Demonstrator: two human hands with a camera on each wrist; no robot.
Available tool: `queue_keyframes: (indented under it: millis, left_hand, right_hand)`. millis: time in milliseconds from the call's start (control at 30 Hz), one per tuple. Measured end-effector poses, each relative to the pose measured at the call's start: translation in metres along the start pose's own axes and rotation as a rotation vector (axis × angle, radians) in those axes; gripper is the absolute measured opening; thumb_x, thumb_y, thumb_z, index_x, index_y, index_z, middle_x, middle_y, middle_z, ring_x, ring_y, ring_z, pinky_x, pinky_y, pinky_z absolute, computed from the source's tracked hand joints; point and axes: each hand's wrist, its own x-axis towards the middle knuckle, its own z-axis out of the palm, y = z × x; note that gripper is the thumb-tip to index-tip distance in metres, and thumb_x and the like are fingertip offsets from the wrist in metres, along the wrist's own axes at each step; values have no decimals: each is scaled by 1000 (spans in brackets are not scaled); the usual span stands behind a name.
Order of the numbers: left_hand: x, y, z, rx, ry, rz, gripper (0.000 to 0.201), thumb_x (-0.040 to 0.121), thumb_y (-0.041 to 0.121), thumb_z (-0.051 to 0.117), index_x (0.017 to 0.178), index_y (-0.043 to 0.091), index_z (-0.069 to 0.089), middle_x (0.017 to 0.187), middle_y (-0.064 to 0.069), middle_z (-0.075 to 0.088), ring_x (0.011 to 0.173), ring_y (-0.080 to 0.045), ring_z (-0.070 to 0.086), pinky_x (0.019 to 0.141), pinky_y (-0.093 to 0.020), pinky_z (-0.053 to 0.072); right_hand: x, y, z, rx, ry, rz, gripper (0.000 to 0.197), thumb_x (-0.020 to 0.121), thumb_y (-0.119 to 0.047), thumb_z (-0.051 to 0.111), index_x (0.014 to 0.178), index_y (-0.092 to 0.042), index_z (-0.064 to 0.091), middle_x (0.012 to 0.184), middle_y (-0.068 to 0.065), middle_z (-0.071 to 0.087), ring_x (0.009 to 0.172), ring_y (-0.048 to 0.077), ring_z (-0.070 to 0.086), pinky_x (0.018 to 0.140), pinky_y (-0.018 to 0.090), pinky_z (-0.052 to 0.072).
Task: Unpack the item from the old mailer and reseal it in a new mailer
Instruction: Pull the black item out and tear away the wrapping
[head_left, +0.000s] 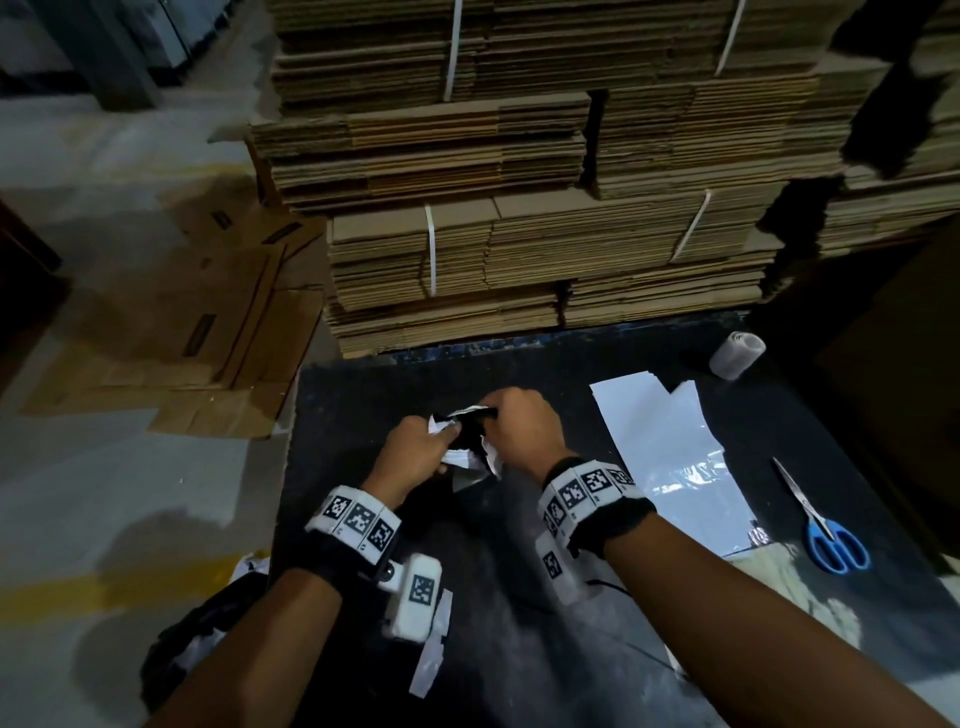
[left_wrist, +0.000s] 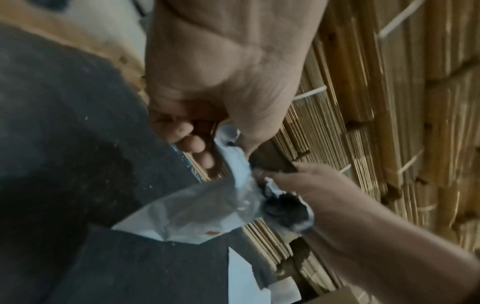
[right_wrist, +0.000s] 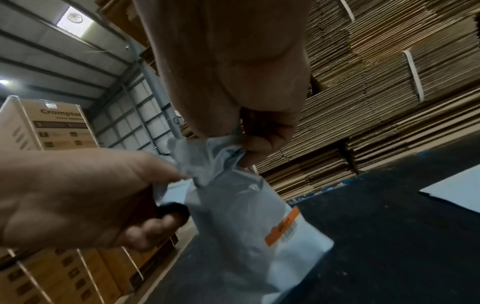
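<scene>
The old mailer (head_left: 470, 460) is a crumpled white plastic bag with a black lining, held above the dark table (head_left: 519, 649). My left hand (head_left: 423, 449) grips its torn top edge on the left side, and my right hand (head_left: 519, 423) grips the opposite edge. In the right wrist view the old mailer (right_wrist: 241, 216) hangs down with an orange label on it, its mouth bunched between my right hand (right_wrist: 249, 144) and my left hand (right_wrist: 85, 197). In the left wrist view the old mailer (left_wrist: 241, 179) shows a dark opening. The item inside is hidden. A flat white new mailer (head_left: 670, 457) lies to the right.
Blue-handled scissors (head_left: 821, 519) lie at the table's right side. A tape roll (head_left: 736, 355) stands at the back right. Strapped stacks of flat cardboard (head_left: 519, 208) rise behind the table. Torn white strips (head_left: 431, 654) lie near the front edge. Flattened boxes (head_left: 208, 332) cover the floor at left.
</scene>
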Motion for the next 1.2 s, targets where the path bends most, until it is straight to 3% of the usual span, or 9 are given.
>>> queue_keyframes:
  millis: [67,133,267,433,600,800,933,1033,1200]
  left_hand:
    - [-3,5,-2,18,-51,31,37,94,34,56,66,9,61,48,-2,58,41,-11,52,51,-26,39]
    - [-6,9,-5,47,-101,59,45,97,32,52,57,11,55,44,-1,53,36,-8,47,46,-24,37]
    - [-7,7,-14,77,-204,-11,41,97,34,53,62,11,54,48,-3,51,38,-10,46,38,-19,34]
    - [-3,11,-21,44,-107,107,32,96,24,55,68,8,60,55,-3,57,45,-8,52,55,-27,41]
    - [-4,18,-26,-23,-138,88,31,97,19,53,68,6,56,55,-8,54,37,-6,50,42,-20,39]
    - [-7,28,-32,342,-20,451,20,93,29,58,78,16,59,69,-1,59,67,-15,56,59,-30,38]
    - [-6,36,-25,434,-16,483,37,95,18,53,60,26,43,58,5,51,56,-15,49,55,-29,34]
    - [-11,40,-17,465,-18,515,32,88,8,51,61,23,45,58,1,54,55,-19,53,52,-32,40]
    - [-24,47,-4,502,-49,641,30,90,16,51,62,26,43,56,5,50,54,-19,52,51,-33,39]
  right_hand:
    - [3,3,-3,-15,-21,-32,17,82,-15,60,95,-22,70,92,7,70,90,30,66,67,31,48]
    - [5,7,-7,53,-31,-143,22,87,-21,59,106,-23,69,103,7,68,98,26,64,79,35,51]
    - [8,12,-13,131,15,-291,17,91,-22,59,101,-19,73,98,1,71,92,17,65,84,36,52]
    - [11,11,-10,130,-65,-259,17,87,-34,62,97,-24,71,96,1,70,90,17,64,80,34,52]
    - [9,11,-4,101,-14,-227,18,87,-24,58,99,-22,71,94,2,72,89,24,66,74,33,52]
    - [10,4,-7,-34,-13,-229,20,95,-26,49,95,-21,68,88,5,71,83,27,65,66,33,49]
    - [7,-5,-13,-41,29,-166,21,94,-25,46,92,-19,66,88,8,69,84,31,64,65,33,45]
    - [5,-13,-16,13,36,-51,18,87,-19,51,87,-20,68,90,9,68,86,32,63,67,32,42]
    - [19,7,-17,156,19,106,18,82,-12,56,81,-13,74,85,12,72,85,30,67,70,31,51]
